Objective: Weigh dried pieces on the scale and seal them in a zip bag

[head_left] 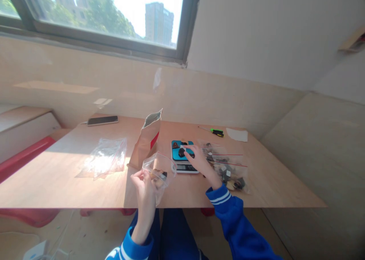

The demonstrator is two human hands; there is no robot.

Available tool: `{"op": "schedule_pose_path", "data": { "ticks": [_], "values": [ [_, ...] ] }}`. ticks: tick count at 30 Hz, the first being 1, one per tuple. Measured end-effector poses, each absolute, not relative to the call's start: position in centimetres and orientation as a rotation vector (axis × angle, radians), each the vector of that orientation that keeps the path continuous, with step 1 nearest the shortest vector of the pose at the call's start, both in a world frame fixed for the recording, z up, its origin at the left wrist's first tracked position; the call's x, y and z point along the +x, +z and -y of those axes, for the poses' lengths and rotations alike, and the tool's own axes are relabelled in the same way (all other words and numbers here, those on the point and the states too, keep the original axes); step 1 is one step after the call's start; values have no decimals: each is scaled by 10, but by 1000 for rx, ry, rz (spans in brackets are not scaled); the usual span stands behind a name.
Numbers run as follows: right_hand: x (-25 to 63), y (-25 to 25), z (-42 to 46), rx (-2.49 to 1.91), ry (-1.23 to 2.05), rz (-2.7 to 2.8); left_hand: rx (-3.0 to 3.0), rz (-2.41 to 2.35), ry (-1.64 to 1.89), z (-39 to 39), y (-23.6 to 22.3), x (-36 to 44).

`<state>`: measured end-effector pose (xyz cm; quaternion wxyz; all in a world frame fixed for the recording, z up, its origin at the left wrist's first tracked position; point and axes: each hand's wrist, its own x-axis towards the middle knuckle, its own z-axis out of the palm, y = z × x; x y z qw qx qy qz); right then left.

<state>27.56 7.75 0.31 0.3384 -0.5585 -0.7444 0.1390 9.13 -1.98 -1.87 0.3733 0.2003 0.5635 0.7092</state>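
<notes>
While the left hand pinches a clear bag between thumb and fingers, brown and dark pieces inside, the right hand is over the blue-topped scale, thumb and index slightly parted at a dark piece; can't tell if it's gripped. More pieces sit on the scale, filled bags lie just right of it, paper pouch stands to its left.

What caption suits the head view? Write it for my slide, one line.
Left hand holding a part-filled clear bag, right hand over dark pieces on a blue-topped scale.
</notes>
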Motion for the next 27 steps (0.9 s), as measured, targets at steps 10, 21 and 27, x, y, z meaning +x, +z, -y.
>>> {"op": "schedule_pose_path", "data": {
  "ticks": [10, 21, 27],
  "values": [
    [256, -48, -98, -1649, 110, 1868, 639, -1369, 1783, 18, -26, 103],
    [268, -42, -99, -1520, 177, 1801, 634, -1429, 1717, 6, -25, 105],
    [266, -37, -97, -1469, 205, 1747, 563, -1379, 1754, 0, -32, 103]
  ]
}}
